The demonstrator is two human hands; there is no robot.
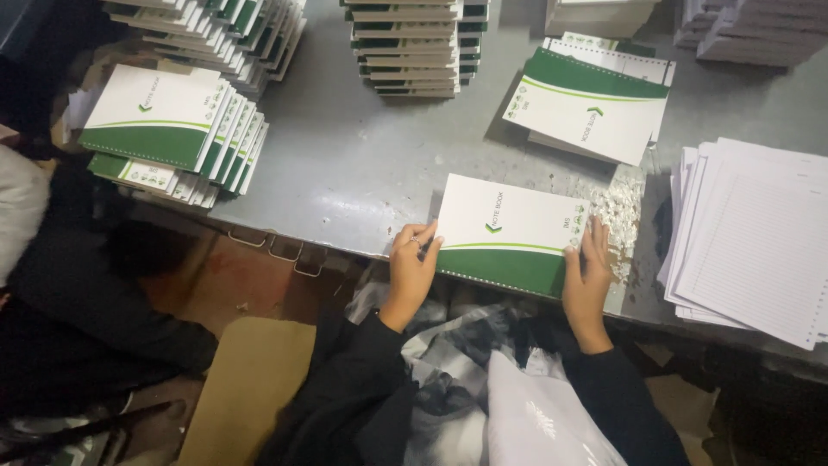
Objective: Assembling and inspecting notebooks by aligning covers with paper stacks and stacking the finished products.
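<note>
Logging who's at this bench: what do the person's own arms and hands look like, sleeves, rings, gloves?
Both hands are bare, no gloves. The left hand wears a ring on one finger; no ring shows on the right hand. Long black sleeves cover both arms down to the wrists.
</note>
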